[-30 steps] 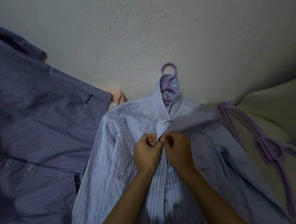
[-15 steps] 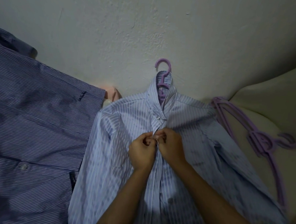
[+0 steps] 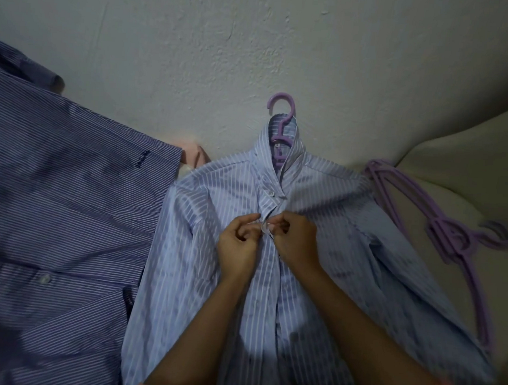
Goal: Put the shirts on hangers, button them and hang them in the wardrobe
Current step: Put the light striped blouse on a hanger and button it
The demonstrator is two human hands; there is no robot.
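At centre, pale striped shirt (image 3: 212, 249) laid flat on purple hanger (image 3: 281, 125) for buttoning, both hands (image 3: 268, 244) pinching placket just below twelve o'clock collar button (image 3: 271, 193), darker shirt (image 3: 50, 208) at nine.

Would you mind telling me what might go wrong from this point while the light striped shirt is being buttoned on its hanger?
1. Both the left hand and the right hand pinch the placket of the light striped shirt at one button; a tug could shift the shirt on its purple hanger.
2. The spare hangers lie against its sleeve and might snag it when lifted.
3. The dark striped shirt abuts it and may be dragged along.
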